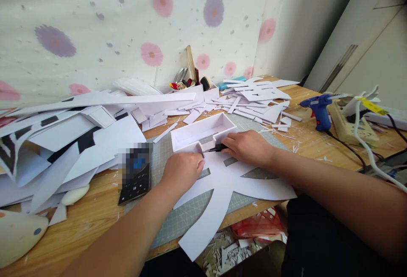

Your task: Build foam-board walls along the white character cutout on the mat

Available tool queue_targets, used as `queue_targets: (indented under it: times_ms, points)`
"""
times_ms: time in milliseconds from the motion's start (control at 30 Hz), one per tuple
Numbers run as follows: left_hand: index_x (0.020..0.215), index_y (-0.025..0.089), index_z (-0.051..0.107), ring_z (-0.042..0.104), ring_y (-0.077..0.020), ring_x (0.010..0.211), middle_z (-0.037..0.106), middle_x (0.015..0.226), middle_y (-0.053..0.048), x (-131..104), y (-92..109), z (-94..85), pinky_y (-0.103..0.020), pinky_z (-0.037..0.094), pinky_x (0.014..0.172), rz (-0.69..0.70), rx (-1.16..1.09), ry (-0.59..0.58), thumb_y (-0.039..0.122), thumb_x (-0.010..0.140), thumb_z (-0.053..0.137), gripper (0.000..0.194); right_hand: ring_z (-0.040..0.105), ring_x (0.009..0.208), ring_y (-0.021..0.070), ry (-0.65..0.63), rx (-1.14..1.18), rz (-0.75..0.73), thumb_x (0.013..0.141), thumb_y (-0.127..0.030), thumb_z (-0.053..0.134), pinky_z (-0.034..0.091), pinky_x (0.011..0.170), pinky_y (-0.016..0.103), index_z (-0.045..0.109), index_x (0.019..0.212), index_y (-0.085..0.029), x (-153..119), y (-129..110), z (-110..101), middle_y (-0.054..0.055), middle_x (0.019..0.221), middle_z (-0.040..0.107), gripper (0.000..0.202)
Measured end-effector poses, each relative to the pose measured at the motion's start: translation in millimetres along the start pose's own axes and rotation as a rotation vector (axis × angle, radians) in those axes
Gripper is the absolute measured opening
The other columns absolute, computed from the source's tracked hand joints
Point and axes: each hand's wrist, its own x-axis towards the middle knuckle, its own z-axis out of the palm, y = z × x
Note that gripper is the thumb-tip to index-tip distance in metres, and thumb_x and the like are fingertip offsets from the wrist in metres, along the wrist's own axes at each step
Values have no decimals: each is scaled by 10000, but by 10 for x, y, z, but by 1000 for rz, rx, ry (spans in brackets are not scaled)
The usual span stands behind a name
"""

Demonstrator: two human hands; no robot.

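Observation:
On the cutting mat (171,222) lies a white foam-board piece (219,186) with curved arms and cut slots. Joined or set against its far end is an open white box (203,128) with a gap in its near wall. My left hand (183,170) is closed at that wall, its fingertips pinching the white board beside the gap. In my right hand (249,146) is a slim black pointed tool (219,147), its tip in the gap near the left fingers. Whether it is a knife or tweezers cannot be made out.
A phone (136,175) lies left of the mat. White board sheets (104,150) pile up at the left, offcuts (254,97) at the back. A blue glue gun (319,109) and cables stand right. Below the table edge is a red basket (259,224) among scraps.

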Motion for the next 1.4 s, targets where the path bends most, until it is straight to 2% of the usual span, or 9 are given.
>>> queue_targets:
  times_ms: [400,967,1233,1400]
  points:
    - [779,237,711,643,-208,715,732,775,-17,0,-10,-1,-291,317,565,0,-11,-5,330,855,480,261,610,705,171,22,-7,-1,935,-378,428,166,489,279,609,917,-172,-11,30,60,40,864,662,275]
    - [801,237,715,635,-202,724,731,797,-27,2,-24,-10,-278,341,578,4,-26,-20,328,861,473,266,596,700,164,-28,3,-58,931,-348,443,208,506,266,626,885,-159,19,52,17,55,861,672,267]
    - [799,227,708,631,-205,727,726,801,-37,-2,-28,-7,-280,357,590,14,-14,-36,332,865,469,270,605,722,166,25,13,-65,951,-363,400,232,524,273,613,923,-142,15,61,76,58,869,663,308]
    - [786,224,707,635,-207,727,725,790,-38,10,-39,-4,-282,352,582,18,-18,-37,330,866,463,278,602,713,162,10,9,-46,947,-365,408,228,523,270,617,917,-148,28,19,55,57,870,667,302]
